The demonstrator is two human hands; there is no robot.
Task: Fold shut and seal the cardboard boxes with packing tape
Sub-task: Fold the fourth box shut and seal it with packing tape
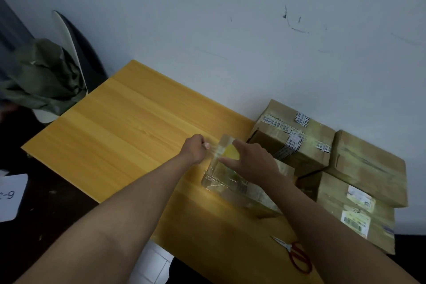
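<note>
On table (119,127): four boxes (232,182), one scissors (297,253)

A white card (11,196) at the left edge reads "6-".

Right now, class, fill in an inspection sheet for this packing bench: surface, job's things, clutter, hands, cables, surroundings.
Surface: yellow wooden table.
Job's things: small box under the hands, partly wrapped in clear tape; tape roll; three taped boxes stacked at right by the wall.
Clutter: red-handled scissors near the front edge.
Hands: left hand pinches the tape end; right hand holds the roll.
Cables: nothing seen.
Surroundings: scuffed wall; green cloth on a chair, left.
</note>
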